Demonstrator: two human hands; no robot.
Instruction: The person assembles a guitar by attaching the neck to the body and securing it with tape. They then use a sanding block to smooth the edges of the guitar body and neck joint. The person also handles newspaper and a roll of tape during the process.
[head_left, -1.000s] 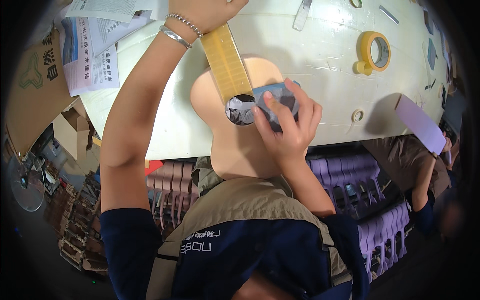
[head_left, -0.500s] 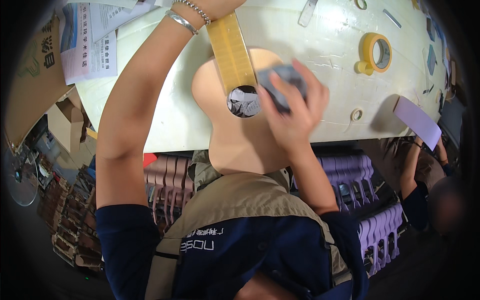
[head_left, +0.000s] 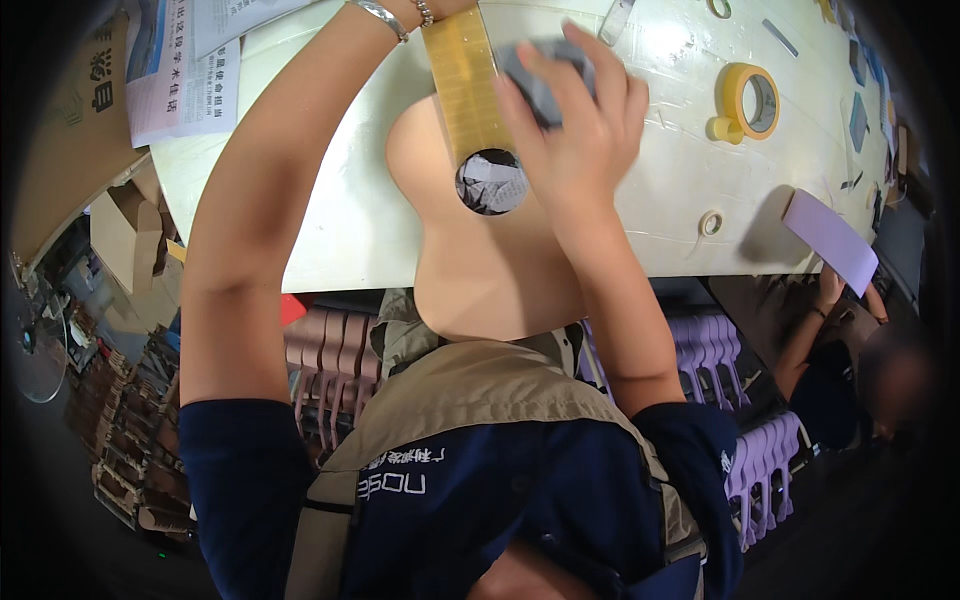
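Observation:
A ukulele or small guitar [head_left: 480,270] with a pale peach body lies at the table's near edge, its lower end against my apron. Yellow masking tape [head_left: 463,90] covers the fingerboard, and crumpled paper [head_left: 492,180] fills the sound hole. My right hand [head_left: 590,120] is wrapped round a grey block-like pad [head_left: 548,85], beside the taped neck at the body's upper right shoulder. Whether the pad touches the wood I cannot tell. At the far end of the neck is my left hand [head_left: 445,6], mostly cut off by the top edge, fingers hidden.
A yellow tape roll [head_left: 750,103] and a smaller roll [head_left: 711,223] lie on the white table [head_left: 660,200]. Papers and cardboard are at left. Racks of brown and purple parts [head_left: 760,460] stand below the table. A co-worker at right holds a purple curved sheet [head_left: 830,240].
My right hand has moved the grey pad up and slightly left along the neck. The instrument appears slightly higher in view, and my left hand has slipped further out at the top.

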